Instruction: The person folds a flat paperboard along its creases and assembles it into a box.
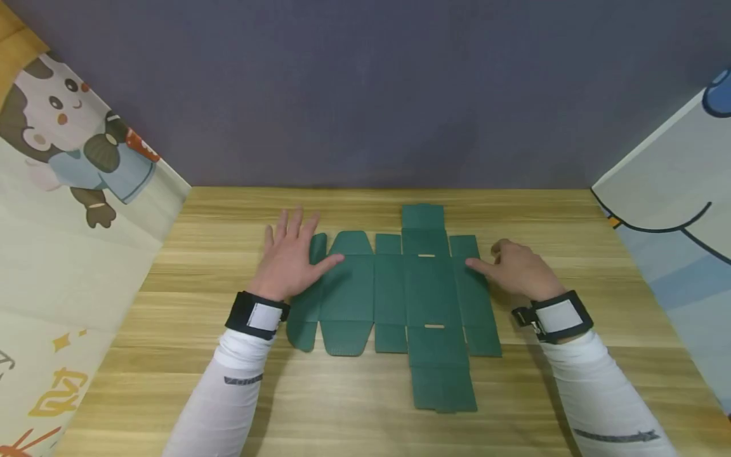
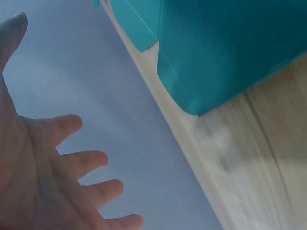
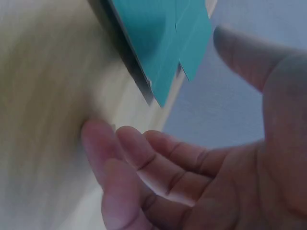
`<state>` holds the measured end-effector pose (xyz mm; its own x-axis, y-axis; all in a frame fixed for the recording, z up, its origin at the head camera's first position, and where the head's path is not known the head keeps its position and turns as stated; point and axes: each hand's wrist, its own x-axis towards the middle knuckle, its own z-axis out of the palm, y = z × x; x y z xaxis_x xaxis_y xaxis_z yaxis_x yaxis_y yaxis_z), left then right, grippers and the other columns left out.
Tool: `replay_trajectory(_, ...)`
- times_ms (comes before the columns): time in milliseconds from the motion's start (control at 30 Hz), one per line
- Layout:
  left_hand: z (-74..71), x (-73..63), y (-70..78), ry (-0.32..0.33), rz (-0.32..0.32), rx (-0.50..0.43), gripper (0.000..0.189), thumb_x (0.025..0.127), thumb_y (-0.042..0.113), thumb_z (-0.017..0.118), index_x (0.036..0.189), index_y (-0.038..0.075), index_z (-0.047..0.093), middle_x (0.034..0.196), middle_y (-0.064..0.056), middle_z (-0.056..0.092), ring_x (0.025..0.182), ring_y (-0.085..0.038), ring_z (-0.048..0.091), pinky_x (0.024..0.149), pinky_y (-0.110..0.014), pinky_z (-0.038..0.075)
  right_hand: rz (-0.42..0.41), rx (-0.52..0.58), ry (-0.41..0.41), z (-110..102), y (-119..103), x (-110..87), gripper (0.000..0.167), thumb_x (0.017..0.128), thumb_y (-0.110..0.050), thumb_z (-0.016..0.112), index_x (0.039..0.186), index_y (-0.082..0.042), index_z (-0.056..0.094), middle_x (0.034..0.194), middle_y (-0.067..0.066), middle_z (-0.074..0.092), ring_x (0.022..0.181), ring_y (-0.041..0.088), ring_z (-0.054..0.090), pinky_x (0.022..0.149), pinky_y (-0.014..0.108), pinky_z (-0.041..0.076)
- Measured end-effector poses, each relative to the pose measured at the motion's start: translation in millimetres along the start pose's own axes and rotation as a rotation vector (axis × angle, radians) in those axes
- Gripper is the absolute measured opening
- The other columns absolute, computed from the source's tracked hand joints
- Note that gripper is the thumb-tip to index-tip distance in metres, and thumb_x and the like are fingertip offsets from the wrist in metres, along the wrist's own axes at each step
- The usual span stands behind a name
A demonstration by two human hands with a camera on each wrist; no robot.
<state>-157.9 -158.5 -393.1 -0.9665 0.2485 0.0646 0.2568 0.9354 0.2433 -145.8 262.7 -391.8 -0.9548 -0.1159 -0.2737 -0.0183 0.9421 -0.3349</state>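
A flat, unfolded green cardboard box point(image 1: 346, 289) lies on the wooden table, its flaps spread and two narrow slots showing in its tall panel. Over its left end is my left hand point(image 1: 291, 260), palm down with fingers spread and nothing held. In the left wrist view the fingers of the left hand point(image 2: 53, 177) are apart from the green card point(image 2: 216, 57). At the right edge, my right hand point(image 1: 522, 270) has its thumb over the end panel and its other fingers loosely bent beside it. The right wrist view shows the right hand point(image 3: 206, 177) holding nothing, near the card's edge point(image 3: 148, 52).
The wooden table point(image 1: 342, 412) runs back to a dark grey-blue wall point(image 1: 365, 95). Cartoon-printed panels stand at the left point(image 1: 85, 266) and the right point(image 1: 674, 209).
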Motion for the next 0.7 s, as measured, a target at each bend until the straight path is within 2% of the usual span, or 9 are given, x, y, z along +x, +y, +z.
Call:
replay_trajectory(133, 5.4, 0.7, 7.4, -0.024, 0.029, 0.002, 0.099, 0.079, 0.083, 0.042, 0.154, 0.022, 0.022, 0.161, -0.017, 0.016, 0.148, -0.043, 0.008, 0.113, -0.069, 0.010, 0.030, 0.052, -0.031, 1.7, 3.5, 0.8, 0.095, 0.087, -0.074, 0.042, 0.129, 0.010, 0.050, 0.122, 0.032, 0.059, 0.107, 0.046, 0.059, 0.079, 0.055, 0.051)
replay_trajectory(300, 18.8, 2.5, 27.9, -0.053, 0.107, 0.031, 0.093, 0.080, 0.079, 0.049, 0.150, 0.020, 0.034, 0.158, -0.016, 0.026, 0.146, -0.042, 0.017, 0.114, -0.063, 0.020, 0.060, 0.092, -0.041, 3.8, 5.3, 2.8, 0.093, 0.086, -0.074, 0.045, 0.128, 0.008, 0.052, 0.123, 0.031, 0.058, 0.108, 0.045, 0.059, 0.081, 0.055, 0.051)
replay_trajectory(467, 34.3, 3.9, 51.4, -0.074, 0.217, 0.035, 0.084, 0.080, 0.071, 0.060, 0.144, 0.019, 0.045, 0.153, -0.014, 0.035, 0.143, -0.041, 0.025, 0.112, -0.061, 0.028, 0.082, 0.175, -0.088, 4.3, 4.8, 5.9, 0.089, 0.085, -0.069, 0.054, 0.130, 0.008, 0.049, 0.102, 0.021, 0.069, 0.081, 0.024, 0.069, 0.082, 0.051, 0.051)
replay_trajectory(567, 40.7, 2.6, 61.5, -0.105, 0.249, 0.041, 0.081, 0.079, 0.068, 0.064, 0.142, 0.020, 0.048, 0.153, -0.014, 0.036, 0.141, -0.040, 0.030, 0.110, -0.059, 0.032, 0.082, 0.243, -0.135, 3.9, 5.2, 7.2, 0.088, 0.084, -0.063, 0.061, 0.133, 0.009, 0.046, 0.088, 0.012, 0.072, 0.069, 0.016, 0.069, 0.084, 0.048, 0.050)
replay_trajectory(633, 43.5, 1.5, 65.5, -0.125, 0.248, 0.048, 0.081, 0.078, 0.067, 0.065, 0.142, 0.020, 0.049, 0.153, -0.014, 0.035, 0.141, -0.038, 0.031, 0.109, -0.057, 0.035, 0.070, 0.277, -0.152, 3.5, 5.6, 7.6, 0.087, 0.084, -0.060, 0.064, 0.133, 0.009, 0.045, 0.087, 0.011, 0.072, 0.071, 0.016, 0.069, 0.085, 0.046, 0.050)
replay_trajectory(700, 44.5, 0.1, 68.0, -0.139, 0.237, 0.045, 0.081, 0.078, 0.066, 0.066, 0.142, 0.020, 0.049, 0.154, -0.014, 0.034, 0.140, -0.037, 0.033, 0.108, -0.056, 0.037, 0.051, 0.298, -0.154, 3.7, 6.4, 7.8, 0.085, 0.083, -0.057, 0.067, 0.133, 0.009, 0.046, 0.094, 0.013, 0.071, 0.080, 0.019, 0.068, 0.085, 0.043, 0.050)
